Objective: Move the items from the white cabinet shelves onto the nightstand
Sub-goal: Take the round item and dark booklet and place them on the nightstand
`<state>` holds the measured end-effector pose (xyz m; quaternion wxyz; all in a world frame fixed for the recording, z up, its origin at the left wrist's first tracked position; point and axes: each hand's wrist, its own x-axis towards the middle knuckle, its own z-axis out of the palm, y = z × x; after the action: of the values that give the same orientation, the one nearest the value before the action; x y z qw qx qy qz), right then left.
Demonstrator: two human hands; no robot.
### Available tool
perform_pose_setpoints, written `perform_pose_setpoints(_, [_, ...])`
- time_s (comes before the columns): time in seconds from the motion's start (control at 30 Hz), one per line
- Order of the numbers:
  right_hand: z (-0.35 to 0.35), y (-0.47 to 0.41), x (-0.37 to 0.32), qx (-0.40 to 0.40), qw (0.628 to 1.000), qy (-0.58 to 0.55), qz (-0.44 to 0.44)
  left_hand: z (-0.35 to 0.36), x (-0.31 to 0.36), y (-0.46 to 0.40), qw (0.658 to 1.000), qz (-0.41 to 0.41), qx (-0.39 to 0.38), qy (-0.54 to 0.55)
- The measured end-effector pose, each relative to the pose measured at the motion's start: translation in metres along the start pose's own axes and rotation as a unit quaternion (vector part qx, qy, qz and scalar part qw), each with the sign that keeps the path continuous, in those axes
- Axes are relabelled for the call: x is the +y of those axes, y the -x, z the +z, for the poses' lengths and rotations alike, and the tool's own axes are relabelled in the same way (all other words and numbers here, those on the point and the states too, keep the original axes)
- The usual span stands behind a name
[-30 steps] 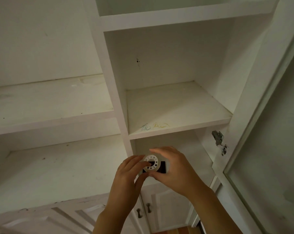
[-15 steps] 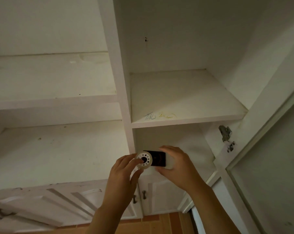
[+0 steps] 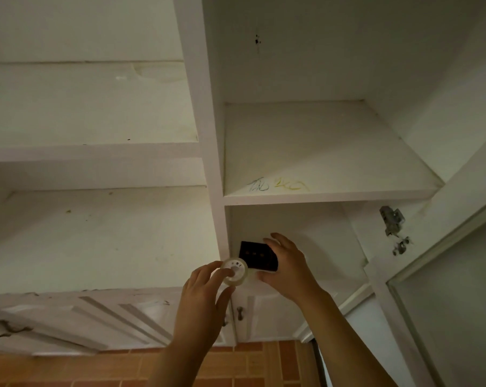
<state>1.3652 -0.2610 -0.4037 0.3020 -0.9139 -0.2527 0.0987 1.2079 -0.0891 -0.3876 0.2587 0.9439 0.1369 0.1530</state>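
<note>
My left hand [image 3: 205, 291] pinches a small round white roll, like a roll of clear tape [image 3: 235, 272], between thumb and fingers. My right hand [image 3: 287, 265] grips a flat black square object [image 3: 258, 256] with small dots on its face. Both hands are in front of the lower right compartment of the white cabinet [image 3: 216, 174], just right of its vertical divider. The two items are side by side and nearly touching. The nightstand is not in view.
The cabinet shelves [image 3: 320, 152] in view hold nothing; one has blue and yellow scribbles at its front edge. An open glass-panelled door [image 3: 445, 289] with a metal hinge [image 3: 392, 220] stands at the right. Closed lower doors with small handles [image 3: 239, 312] sit below, above an orange tiled floor [image 3: 250, 361].
The roll and the black object, overlapping before, have come apart: the roll went left and down with my left hand. The view has tilted down, showing more floor.
</note>
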Motion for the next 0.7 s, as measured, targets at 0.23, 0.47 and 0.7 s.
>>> perform_pose_setpoints(0.23, [0.023,-0.014,0.014,-0.041,0.998,0.039,0.009,0.008,-0.007,-0.005,1.000,-0.012,-0.001,-0.003])
perform_pose_setpoints(0.47, [0.030,-0.021,0.019,-0.030,0.996,0.078,-0.010,0.012,-0.003,-0.011,1.000,-0.015,-0.015,0.005])
perform_pose_setpoints(0.7, [0.032,-0.018,0.021,-0.008,0.997,0.075,-0.024,0.016,0.000,-0.014,1.000,-0.011,-0.020,-0.005])
